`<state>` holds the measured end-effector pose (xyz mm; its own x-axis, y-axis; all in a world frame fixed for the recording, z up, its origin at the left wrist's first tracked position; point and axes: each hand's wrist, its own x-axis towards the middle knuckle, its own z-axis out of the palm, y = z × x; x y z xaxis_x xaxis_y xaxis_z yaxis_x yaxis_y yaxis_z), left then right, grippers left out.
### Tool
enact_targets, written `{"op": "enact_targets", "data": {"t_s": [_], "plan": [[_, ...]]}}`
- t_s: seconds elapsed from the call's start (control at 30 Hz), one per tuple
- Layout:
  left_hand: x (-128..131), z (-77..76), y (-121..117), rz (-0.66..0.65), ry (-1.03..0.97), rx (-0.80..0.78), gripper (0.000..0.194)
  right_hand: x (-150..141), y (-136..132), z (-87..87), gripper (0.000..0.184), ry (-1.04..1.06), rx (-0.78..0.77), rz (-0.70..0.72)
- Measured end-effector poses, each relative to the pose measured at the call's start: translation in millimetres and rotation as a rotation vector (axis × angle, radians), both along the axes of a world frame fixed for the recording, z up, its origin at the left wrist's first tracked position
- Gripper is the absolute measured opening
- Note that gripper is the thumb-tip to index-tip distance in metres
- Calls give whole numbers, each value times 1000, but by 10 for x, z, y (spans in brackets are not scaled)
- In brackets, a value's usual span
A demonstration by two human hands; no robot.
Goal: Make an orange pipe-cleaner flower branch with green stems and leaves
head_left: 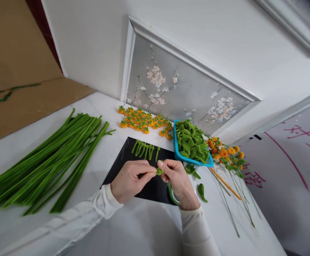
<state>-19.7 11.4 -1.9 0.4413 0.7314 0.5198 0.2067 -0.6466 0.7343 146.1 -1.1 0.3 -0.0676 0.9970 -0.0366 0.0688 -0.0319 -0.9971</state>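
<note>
fuzzy green stems [56, 156]; matt black mat [117, 160]; blue plastic basket [176, 142].

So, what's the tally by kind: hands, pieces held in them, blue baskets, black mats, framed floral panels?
Hands, left hand and right hand: 2
Green piece held: 1
Blue basket: 1
Black mat: 1
Framed floral panel: 1
Total: 6

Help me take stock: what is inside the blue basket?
Fuzzy green pieces are heaped in the blue basket, rising above its rim. They cover its floor; anything buried underneath cannot be seen.
</note>
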Motion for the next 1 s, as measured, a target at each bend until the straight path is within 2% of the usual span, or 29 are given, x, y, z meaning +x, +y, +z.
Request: {"op": "enact_targets", "data": {"t_s": [0.13, 0.33, 0.47, 0.57, 0.7, 0.83, 1.0], "plan": [[-5, -7, 21, 73, -76, -45, 18, -17, -17, -5, 40, -17, 53, 38], [-38, -83, 93, 211, -141, -112, 12, -107, -94, 13, 21, -282, 285, -5], [-32, -80, 98, 198, -144, -180, 12, -158, -125, 35, 19, -519, 483, -59], [-12, -61, 89, 183, -182, -268, 12, -170, -133, 51, 20, -581, 537, -75], [-4, -49, 94, 138, -204, -381, 21, -171, -143, 51, 21, -623, 566, -90], [-18, -52, 100, 132, -233, -354, 16, -187, -162, 39, 21, -678, 589, -89], [-24, -34, 93, 163, -234, -318, 15, -220, -191, 14, 21, -818, 690, -120]]}}
